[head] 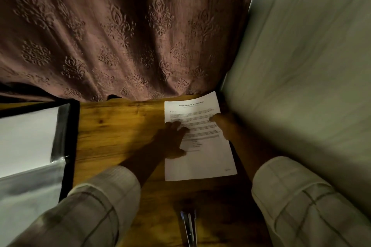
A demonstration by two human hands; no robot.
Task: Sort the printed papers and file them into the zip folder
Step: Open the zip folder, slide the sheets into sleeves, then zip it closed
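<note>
Paper [200,163] | left grip [170,138] spread flat on it | right grip [224,126] at its right edge, closure unclear

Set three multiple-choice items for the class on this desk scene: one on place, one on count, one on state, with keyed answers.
1. The zip folder lies where from the printed sheet? A left B right C on it
2. How many hands touch the sheet? A none B one C two
3. The left hand has its fingers: A spread flat B fisted C pointing up
Answers: 1 A, it sits at the table's left edge; 2 C, left hand and right hand both touch it; 3 A, they lie spread on the sheet.
</note>
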